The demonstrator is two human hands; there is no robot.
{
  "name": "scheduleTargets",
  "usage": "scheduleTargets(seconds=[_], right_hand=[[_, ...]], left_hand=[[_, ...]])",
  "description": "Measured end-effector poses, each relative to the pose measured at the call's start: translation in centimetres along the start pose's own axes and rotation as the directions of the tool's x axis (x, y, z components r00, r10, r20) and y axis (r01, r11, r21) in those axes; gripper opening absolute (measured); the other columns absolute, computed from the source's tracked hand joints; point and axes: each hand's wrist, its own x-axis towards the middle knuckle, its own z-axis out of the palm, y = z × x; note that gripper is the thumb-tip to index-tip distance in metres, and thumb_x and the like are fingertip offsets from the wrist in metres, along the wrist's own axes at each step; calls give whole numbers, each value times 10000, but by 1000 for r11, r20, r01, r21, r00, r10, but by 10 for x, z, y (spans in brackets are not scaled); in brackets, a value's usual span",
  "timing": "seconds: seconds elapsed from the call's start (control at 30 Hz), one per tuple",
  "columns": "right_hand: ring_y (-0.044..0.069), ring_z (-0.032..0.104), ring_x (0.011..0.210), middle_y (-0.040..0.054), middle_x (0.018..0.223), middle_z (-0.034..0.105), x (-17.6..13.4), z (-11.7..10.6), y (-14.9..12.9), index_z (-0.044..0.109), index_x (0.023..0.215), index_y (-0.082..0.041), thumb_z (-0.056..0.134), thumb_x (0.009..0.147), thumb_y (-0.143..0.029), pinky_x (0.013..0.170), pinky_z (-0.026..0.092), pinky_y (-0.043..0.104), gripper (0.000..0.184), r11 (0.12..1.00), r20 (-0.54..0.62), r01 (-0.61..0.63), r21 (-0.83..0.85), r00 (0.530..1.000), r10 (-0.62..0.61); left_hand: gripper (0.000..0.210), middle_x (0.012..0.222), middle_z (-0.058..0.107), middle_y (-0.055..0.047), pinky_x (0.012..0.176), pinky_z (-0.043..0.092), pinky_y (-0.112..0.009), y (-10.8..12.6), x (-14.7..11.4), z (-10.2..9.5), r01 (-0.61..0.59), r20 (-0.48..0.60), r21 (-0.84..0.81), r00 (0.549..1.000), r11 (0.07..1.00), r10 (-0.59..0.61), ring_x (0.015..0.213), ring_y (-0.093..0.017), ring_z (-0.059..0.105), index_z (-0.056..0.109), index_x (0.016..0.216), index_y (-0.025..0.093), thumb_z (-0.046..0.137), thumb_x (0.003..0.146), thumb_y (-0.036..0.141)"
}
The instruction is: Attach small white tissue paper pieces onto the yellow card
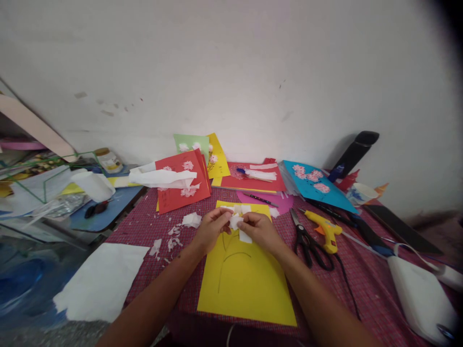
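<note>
A yellow sheet of card (249,289) with curved pencil-like lines lies on the checked cloth in front of me. Over its upper part, my left hand (214,226) and my right hand (261,230) meet, each with fingertips pinched. Between them is a small piece of white tissue paper (236,220), gripped from both sides. More white tissue squares (246,209) lie on the card just behind and below the fingers. Parts of these pieces are hidden by my hands.
Scissors (307,241) and a yellow glue gun (327,230) lie at the right. Torn tissue scraps (174,242) litter the cloth at left, near a large white sheet (104,279). Red (173,200) and blue cards (338,193) with pink flowers stand behind. A craft knife (260,199) lies beyond my hands.
</note>
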Motion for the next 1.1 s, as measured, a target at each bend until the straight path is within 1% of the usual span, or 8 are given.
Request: scheduleTargets(seconds=[0.2, 0.3, 0.4, 0.53, 0.63, 0.73, 0.9, 1.1], right_hand=[[111, 440, 549, -16, 625, 526, 1, 2, -1, 594, 700, -175, 597, 781, -383, 497, 336, 223, 224, 999, 27, 38, 36, 999, -39], [138, 521, 661, 15, 774, 607, 1, -4, -5, 624, 838, -175, 593, 782, -362, 585, 402, 237, 197, 995, -38, 67, 80, 997, -64], [145, 526, 643, 12, 739, 611, 3, -13, -5, 624, 815, -177, 556, 789, -342, 578, 396, 246, 181, 999, -108, 31, -19, 994, -33], [156, 538, 619, 16, 687, 635, 6, -21, -1, 645, 719, -180, 549, 757, -298, 550, 364, 252, 156, 970, -43, -4, -243, 999, -7], [163, 557, 620, 24, 696, 658, 7, -25, 3, 656, 704, -182, 552, 738, -272, 549, 360, 255, 143, 950, 2, -9, -313, 1000, 10], [169, 575, 638, 29, 717, 670, 7, -27, 6, 655, 711, -183, 540, 739, -252, 559, 365, 258, 137, 942, 20, 9, -334, 1000, -2], [176, 589, 667, 37, 737, 675, 6, -31, 11, 657, 729, -190, 508, 740, -195, 562, 356, 257, 149, 914, 57, 16, -406, 998, 8], [164, 563, 673, 41, 779, 662, 3, -29, 15, 650, 787, -188, 557, 688, -163, 570, 340, 244, 138, 871, 164, 79, -485, 986, 2]], left_hand=[[308, 736, 604, 0, 532, 452, -210, -8, 2, 3, -66, -1, 160, 998, 985, 67, 613, -94, 542, 616, 924, 146, 727, 655, 246], [286, 734, 599, -1, 528, 444, -208, 3, 2, -2, -90, -41, 232, 994, 969, 102, 593, -89, 532, 610, 923, 142, 701, 669, 239], [292, 760, 608, -6, 532, 439, -208, 30, -1, -24, -119, -76, 310, 986, 943, 149, 603, -94, 548, 611, 941, 154, 685, 674, 248], [314, 691, 570, 21, 498, 397, -200, 60, -1, -72, -54, -102, 549, 986, 834, 131, 536, -90, 523, 639, 945, 167, 673, 640, 238], [277, 668, 595, 5, 514, 391, -217, 63, 1, -102, 32, -145, 734, 983, 678, 111, 573, -132, 544, 674, 864, 178, 653, 587, 180], [257, 740, 648, -45, 647, 436, -280, 60, 1, -114, 3, -162, 838, 956, 546, 244, 719, -205, 585, 688, 790, 196, 644, 550, 115], [287, 991, 639, -84, 907, 387, -362, 59, -6, -92, -149, -2, 941, 895, 303, 445, 1007, -266, 545, 679, 914, 212, 588, 660, 118], [163, 809, 661, -48, 713, 408, -294, 37, -9, -35, -317, 162, 865, 910, 388, 382, 729, -189, 575, 690, 842, 221, 576, 742, 160]])
